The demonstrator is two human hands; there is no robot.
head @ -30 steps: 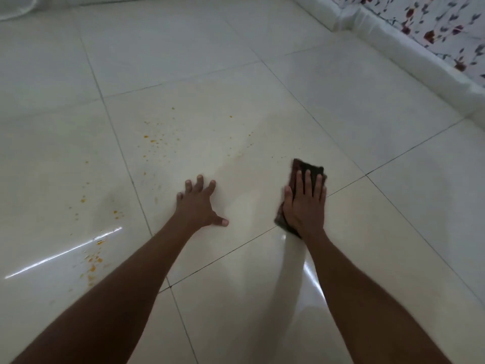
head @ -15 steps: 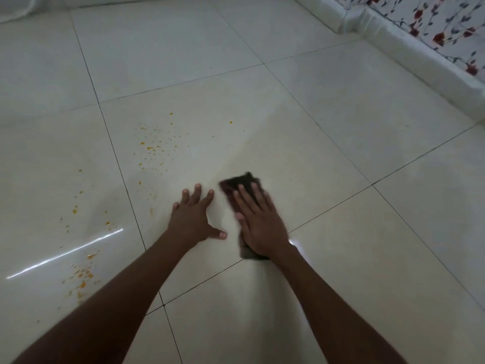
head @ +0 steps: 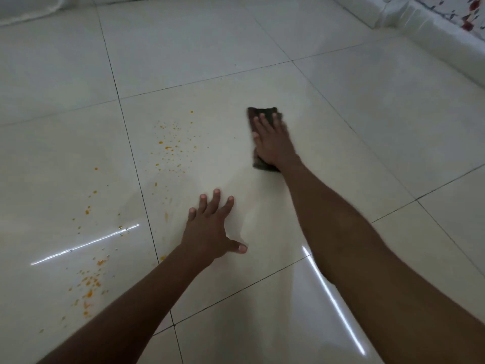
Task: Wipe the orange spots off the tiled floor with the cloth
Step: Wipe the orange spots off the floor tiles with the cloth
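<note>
A dark folded cloth (head: 262,112) lies flat on the pale tiled floor (head: 341,122), and my right hand (head: 271,139) presses on it with straight fingers, arm stretched far forward. Only the cloth's far end and near corner show around the hand. My left hand (head: 210,229) rests flat on the same tile nearer to me, fingers spread. Orange spots (head: 170,147) speckle the tile to the left of the cloth. A second scatter of orange spots (head: 89,285) lies on the neighbouring tile at the lower left, left of my left forearm.
A white raised ledge (head: 433,35) runs along the upper right, with flower-patterned fabric (head: 469,11) above it. White material (head: 26,9) edges the top left corner. Bright light streaks reflect on the glossy tiles near both forearms.
My right hand slid the cloth left toward my left hand, then pushed it forward and away to the far part of the tile. My left hand stayed planted on the floor.
</note>
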